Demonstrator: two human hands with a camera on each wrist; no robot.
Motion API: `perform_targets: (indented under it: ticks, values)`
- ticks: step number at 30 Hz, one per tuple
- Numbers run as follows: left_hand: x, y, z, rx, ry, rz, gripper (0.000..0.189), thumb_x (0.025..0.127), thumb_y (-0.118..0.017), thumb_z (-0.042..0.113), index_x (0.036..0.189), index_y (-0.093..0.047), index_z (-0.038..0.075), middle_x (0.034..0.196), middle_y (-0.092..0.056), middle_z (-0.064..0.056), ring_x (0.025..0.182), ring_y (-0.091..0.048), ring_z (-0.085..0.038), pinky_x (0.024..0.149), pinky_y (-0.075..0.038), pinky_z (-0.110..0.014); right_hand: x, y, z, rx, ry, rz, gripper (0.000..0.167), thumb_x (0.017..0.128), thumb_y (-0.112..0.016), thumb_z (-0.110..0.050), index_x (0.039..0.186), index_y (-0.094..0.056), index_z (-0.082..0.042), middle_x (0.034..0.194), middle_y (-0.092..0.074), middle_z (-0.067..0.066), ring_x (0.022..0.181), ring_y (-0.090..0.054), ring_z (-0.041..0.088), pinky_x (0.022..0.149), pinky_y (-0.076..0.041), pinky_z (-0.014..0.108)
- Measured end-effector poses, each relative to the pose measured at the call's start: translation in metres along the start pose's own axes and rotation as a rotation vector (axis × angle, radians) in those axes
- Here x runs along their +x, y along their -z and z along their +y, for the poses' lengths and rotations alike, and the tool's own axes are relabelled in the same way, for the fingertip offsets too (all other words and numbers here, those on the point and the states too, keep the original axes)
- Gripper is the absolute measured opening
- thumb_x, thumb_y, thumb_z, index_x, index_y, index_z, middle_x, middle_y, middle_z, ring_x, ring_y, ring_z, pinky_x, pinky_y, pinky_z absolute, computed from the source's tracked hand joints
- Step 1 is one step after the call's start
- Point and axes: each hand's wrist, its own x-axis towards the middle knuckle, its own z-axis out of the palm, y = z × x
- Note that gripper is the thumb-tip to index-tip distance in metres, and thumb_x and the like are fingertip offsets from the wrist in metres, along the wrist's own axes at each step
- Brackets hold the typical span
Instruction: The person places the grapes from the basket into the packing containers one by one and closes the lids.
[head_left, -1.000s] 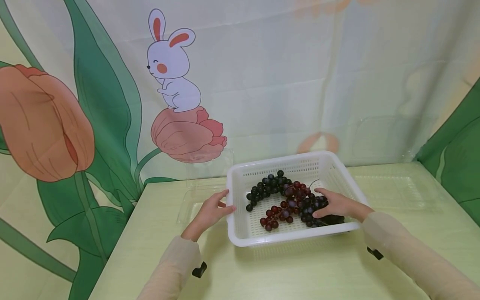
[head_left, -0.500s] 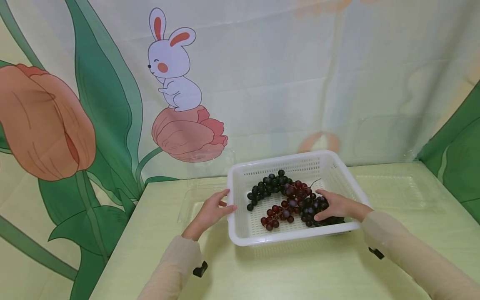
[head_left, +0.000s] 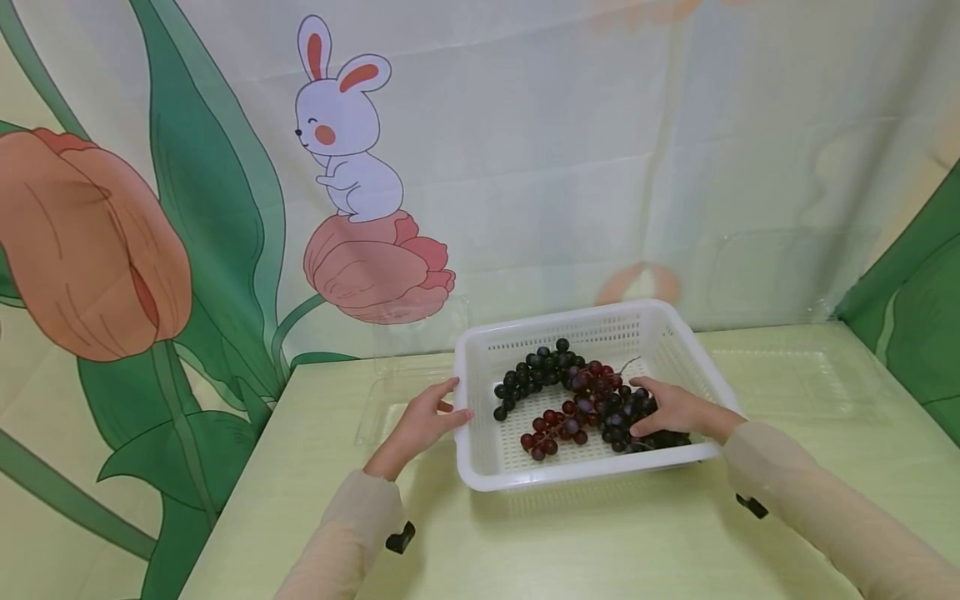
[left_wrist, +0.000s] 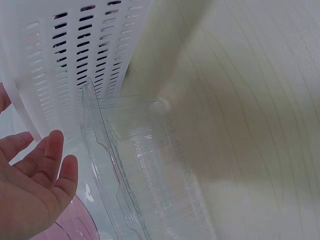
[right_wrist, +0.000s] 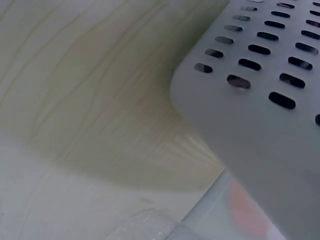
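A white plastic basket stands on the table with bunches of grapes in it. One black bunch curves along the back left. Reddish grapes lie across the middle, and another dark bunch lies at the front right. My right hand reaches over the basket's right side, thumb and fingers around that dark bunch; some fingertips are hidden. At the left rim, my left hand touches the basket with thumb and fingertips. Its other fingers bend loosely in the left wrist view. The right wrist view shows no hand.
Left of the basket, behind my left hand, is a clear plastic container with its lid raised. A larger clear container lies at the back right. A printed curtain hangs behind the table.
Very little differs. My right thumb has shifted slightly to the right on the dark grapes. My left hand keeps its place at the rim.
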Motion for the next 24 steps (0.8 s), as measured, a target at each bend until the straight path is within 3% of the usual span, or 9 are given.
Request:
perform_targets:
  ticks: [14,24]
  values:
    - [0.0028,-0.0007,-0.0033,-0.008,0.004,-0.005,0.063,0.081,-0.063,0.024,0.136,-0.036,0.011,0.131,-0.045,-0.008,0.101,-0.052,-0.025,0.072,-0.049,-0.034,-0.0012,0.0009,-0.0002,0.045,0.037,0.098,0.069,0.073,-0.070,-0.033,0.125,-0.039,0.000,0.133,-0.034,0.028,0.121,-0.031,0.045,0.091,-0.035,0.053]
    - [0.0046,-0.0013,-0.0051,0.000,-0.003,0.004,0.062,0.081,-0.063,0.025,0.135,-0.037,0.011,0.131,-0.044,-0.008,0.102,-0.052,-0.025,0.072,-0.049,-0.034,-0.0022,0.0021,0.0050,0.120,0.071,0.114,0.062,0.073,-0.070,-0.031,0.122,-0.042,-0.005,0.135,-0.032,0.026,0.123,-0.029,0.045,0.091,-0.036,0.053]
